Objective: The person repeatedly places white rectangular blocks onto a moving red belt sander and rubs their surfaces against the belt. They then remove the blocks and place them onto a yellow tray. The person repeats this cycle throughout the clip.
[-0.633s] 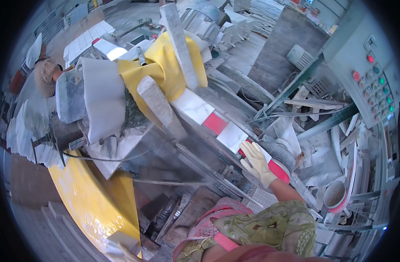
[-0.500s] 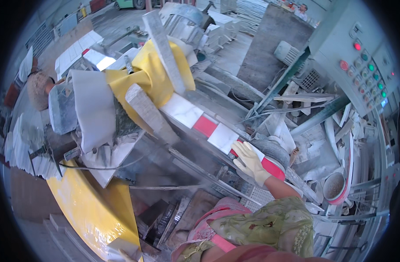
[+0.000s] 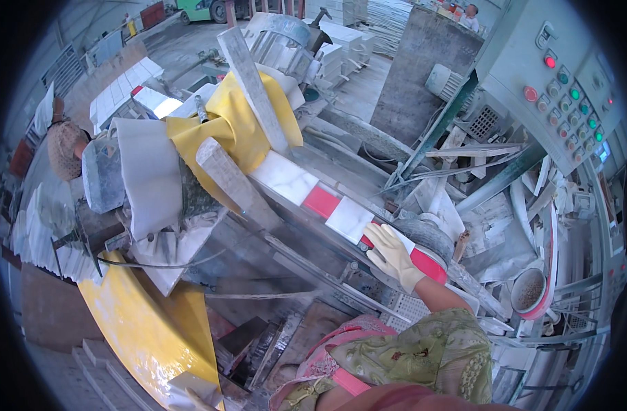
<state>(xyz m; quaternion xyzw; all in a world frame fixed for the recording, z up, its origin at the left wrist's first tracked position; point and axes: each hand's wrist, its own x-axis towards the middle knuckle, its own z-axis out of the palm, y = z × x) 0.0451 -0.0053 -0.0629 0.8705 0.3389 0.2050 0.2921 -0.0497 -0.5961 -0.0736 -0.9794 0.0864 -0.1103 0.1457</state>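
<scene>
My right hand, in a cream glove, lies flat with its fingers stretched out over a red belt and the white tile beside it. Farther up the same belt sit a white tile and a longer grey-veined white tile, with red belt showing between them. The far end of the row runs under a draped yellow sheet. At the lower edge, a bit of my left hand shows at a pale tile, which it seems to grip; most of that hand is cut off.
A control box with lit red and green buttons stands at the right. Upright grey bars cross the yellow sheet. A glossy yellow sheet curves down at the lower left. Another person is partly visible at the far left, beside stacked white strips.
The view has shifted slightly, showing a little more of the far background. My right hand stays on the belt and the tiles show no clear movement.
</scene>
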